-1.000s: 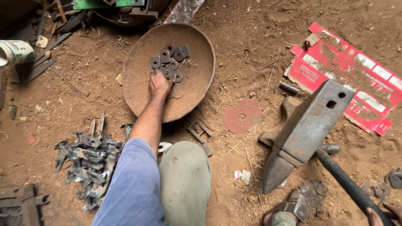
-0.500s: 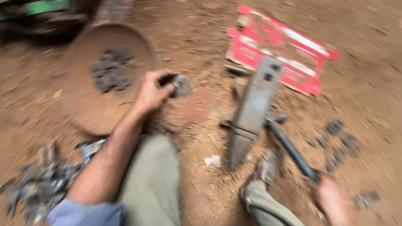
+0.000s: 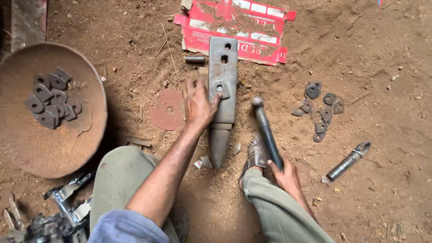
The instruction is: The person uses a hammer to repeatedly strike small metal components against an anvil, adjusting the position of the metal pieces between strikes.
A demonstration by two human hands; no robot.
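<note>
My left hand (image 3: 198, 102) rests against the left side of a grey steel anvil (image 3: 222, 67) set in the dirt, fingers pinching a small flat metal piece with a hole (image 3: 221, 89) on the anvil's top. A dark hammer (image 3: 266, 129) is gripped by my right hand (image 3: 285, 175) near the handle's lower end, its head raised just right of the anvil. My knees and a sandalled foot (image 3: 256, 155) frame the anvil's pointed end.
A rusty round pan (image 3: 67, 148) at left holds several similar metal pieces (image 3: 50, 98). Several more pieces (image 3: 317, 108) lie on the dirt at right, near a metal punch tool (image 3: 348, 161). Red cardboard (image 3: 234, 27) lies beyond the anvil; scrap metal (image 3: 54, 216) bottom left.
My left hand took a piece out of the pan and carried it right onto the anvil. My right hand brought the hammer up beside the anvil.
</note>
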